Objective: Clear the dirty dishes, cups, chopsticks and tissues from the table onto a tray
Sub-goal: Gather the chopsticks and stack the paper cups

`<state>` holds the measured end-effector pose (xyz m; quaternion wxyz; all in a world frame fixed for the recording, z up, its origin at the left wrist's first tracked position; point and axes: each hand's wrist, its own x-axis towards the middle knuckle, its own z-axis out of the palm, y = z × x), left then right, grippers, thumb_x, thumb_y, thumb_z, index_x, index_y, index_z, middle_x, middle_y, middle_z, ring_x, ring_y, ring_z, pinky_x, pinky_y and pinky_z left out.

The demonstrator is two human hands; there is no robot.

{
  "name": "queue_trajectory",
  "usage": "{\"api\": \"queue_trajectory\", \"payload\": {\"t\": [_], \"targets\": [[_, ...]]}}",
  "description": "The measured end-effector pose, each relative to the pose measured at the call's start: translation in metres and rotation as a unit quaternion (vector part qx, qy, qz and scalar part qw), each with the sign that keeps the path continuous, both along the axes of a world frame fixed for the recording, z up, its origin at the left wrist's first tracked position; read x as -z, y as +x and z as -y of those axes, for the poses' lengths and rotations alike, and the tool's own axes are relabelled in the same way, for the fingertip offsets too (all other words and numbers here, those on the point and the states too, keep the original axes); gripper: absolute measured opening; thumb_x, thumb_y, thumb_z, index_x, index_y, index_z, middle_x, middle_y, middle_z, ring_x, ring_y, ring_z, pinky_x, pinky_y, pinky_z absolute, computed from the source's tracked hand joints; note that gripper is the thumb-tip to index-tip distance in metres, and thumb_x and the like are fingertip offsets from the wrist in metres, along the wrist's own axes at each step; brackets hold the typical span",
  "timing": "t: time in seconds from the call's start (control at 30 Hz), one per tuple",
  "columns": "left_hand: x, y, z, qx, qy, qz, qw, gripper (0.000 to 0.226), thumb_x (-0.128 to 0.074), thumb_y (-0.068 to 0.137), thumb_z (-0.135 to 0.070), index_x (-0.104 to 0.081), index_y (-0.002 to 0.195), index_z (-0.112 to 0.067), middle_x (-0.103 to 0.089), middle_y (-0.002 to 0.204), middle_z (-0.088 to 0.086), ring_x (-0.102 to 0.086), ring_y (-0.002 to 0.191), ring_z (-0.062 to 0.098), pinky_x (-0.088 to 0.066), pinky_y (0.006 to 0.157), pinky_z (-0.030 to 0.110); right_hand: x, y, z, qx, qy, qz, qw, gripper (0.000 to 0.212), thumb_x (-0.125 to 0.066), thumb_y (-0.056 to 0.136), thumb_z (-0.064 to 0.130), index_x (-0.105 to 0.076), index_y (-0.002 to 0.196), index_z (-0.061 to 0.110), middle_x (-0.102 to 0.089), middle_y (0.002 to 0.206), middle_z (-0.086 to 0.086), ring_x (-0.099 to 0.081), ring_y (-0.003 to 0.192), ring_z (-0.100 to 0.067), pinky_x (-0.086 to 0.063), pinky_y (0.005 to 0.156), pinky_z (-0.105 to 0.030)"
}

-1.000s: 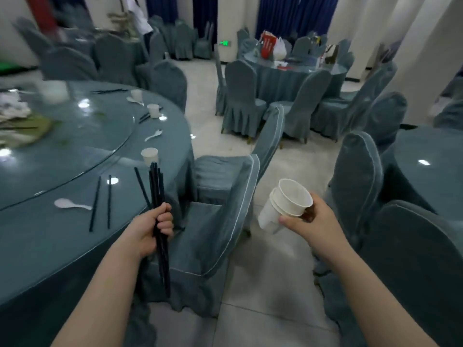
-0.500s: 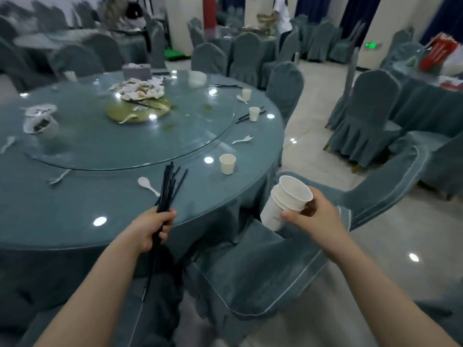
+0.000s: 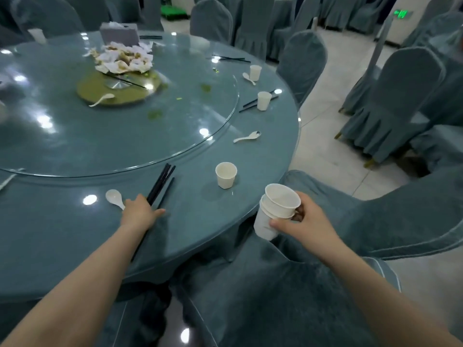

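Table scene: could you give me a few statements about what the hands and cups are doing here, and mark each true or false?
1. The right hand holds a stack of cups. True.
2. The left hand is empty. False: it grips a bundle of chopsticks resting on the table.
3. A single cup stands upright on the table between the two hands. True.
4. The spoon beside the left hand lies on the glass turntable. False: it lies on the table's outer ring, outside the turntable.
5. The tissue pile sits at the table's near edge. False: it is near the turntable's middle, far from the hands.
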<state>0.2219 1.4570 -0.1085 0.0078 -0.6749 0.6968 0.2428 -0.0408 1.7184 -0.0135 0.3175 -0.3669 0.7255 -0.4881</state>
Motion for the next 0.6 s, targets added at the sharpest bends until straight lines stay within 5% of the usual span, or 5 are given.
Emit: {"api": "queue_trajectory", "payload": {"t": [0.1, 0.27, 0.43, 0.6], "targets": [[0.017, -0.004, 0.009, 0.002, 0.028, 0.052, 0.998, 0.075, -0.065, 0.078, -0.058, -0.042, 0.119, 0.0, -0.039, 0.127, 0.025, -0.054, 0.1, 0.04, -0.046, 0.079, 0.041, 0.015, -0.01, 0.029, -0.019, 0.002, 0.011, 1.0, 0.053, -0.082, 0.068, 0.005, -0.055, 0.105, 0.032, -0.067, 0.101, 0.017, -0.063, 0.087, 0.009, -0.046, 0.068, -0.006], [0.032, -0.009, 0.019, 0.019, 0.025, 0.094, 0.995, 0.05, -0.057, 0.09, -0.038, -0.04, 0.115, 0.002, -0.044, 0.123, 0.022, -0.054, 0.103, 0.04, -0.044, 0.077, 0.041, 0.037, -0.023, 0.081, -0.006, -0.055, 0.026, 0.998, 0.055, -0.082, 0.069, 0.004, -0.054, 0.105, 0.034, -0.066, 0.099, 0.024, -0.062, 0.092, 0.008, -0.048, 0.071, -0.008], [0.039, -0.014, 0.023, 0.051, 0.036, 0.102, 0.993, 0.029, -0.05, 0.093, -0.029, -0.044, 0.101, -0.002, -0.055, 0.107, 0.019, -0.057, 0.094, 0.036, -0.043, 0.07, 0.035, 0.048, -0.03, 0.142, 0.011, -0.105, 0.026, 0.994, 0.062, -0.085, 0.054, 0.043, -0.051, 0.106, 0.041, -0.063, 0.103, 0.026, -0.062, 0.096, 0.004, -0.047, 0.076, -0.009], [0.033, -0.026, 0.017, 0.037, 0.036, 0.128, 0.99, 0.02, -0.054, 0.086, -0.027, -0.047, 0.08, -0.009, -0.053, 0.078, 0.006, -0.053, 0.071, 0.027, -0.04, 0.059, 0.029, 0.079, -0.038, 0.193, -0.032, -0.037, -0.011, 0.999, 0.067, -0.087, 0.061, 0.028, -0.047, 0.114, 0.037, -0.062, 0.099, 0.029, -0.06, 0.092, 0.008, -0.044, 0.072, -0.006]]}}
